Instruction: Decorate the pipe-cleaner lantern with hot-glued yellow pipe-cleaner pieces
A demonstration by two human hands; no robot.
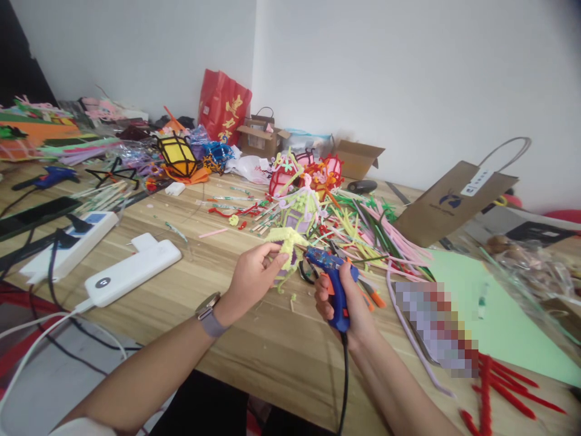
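Observation:
My right hand (342, 290) is wrapped round a blue hot glue gun (334, 272) with an orange trigger, its black cord hanging down past the table's front edge. The gun's nozzle points left, close to a small yellow-green and purple pipe-cleaner lantern (287, 242). My left hand (258, 272) holds this lantern between thumb and fingers, just above the wooden table (254, 339). Part of the lantern is hidden behind my fingers. Right behind it stands another lantern (297, 212) in light green and lilac.
Loose pipe cleaners (363, 224) spread behind and right of my hands. A power strip (72, 242) and white power bank (134, 272) lie at left with cables. A paper bag (447, 203) stands right, near a green sheet (494, 303). Another glue gun (57, 177) lies far left.

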